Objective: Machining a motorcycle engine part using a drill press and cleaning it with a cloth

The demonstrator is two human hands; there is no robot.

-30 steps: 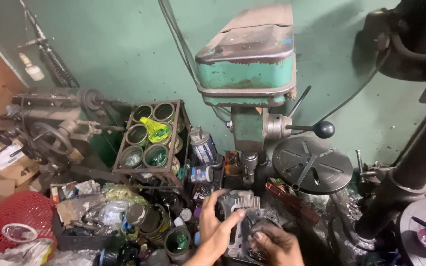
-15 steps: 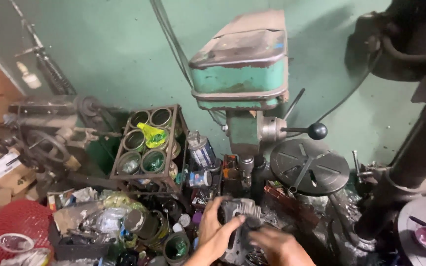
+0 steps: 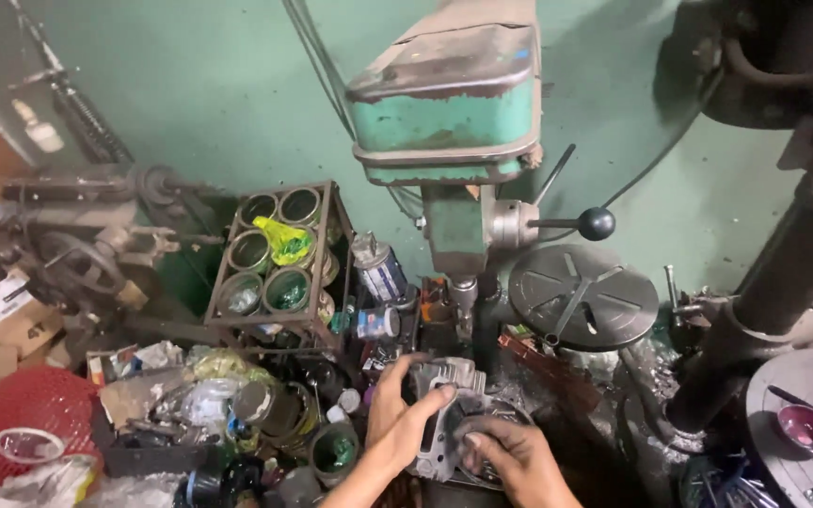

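Observation:
My left hand grips the left side of a grey finned metal engine cylinder, thumb across its top. My right hand clasps its lower right part, fingers curled over the fins. The cylinder rests low among clutter, just below the spindle of a green bench drill press. Its underside is hidden by my hands.
A round drill table and a feed handle with a black knob lie to the right. A metal rack of tins, spray cans, a red mesh bag and a dark machine column crowd around.
The view has drifted slightly right and down. Both hands stay on the cylinder, with the right hand closing further over its lower part.

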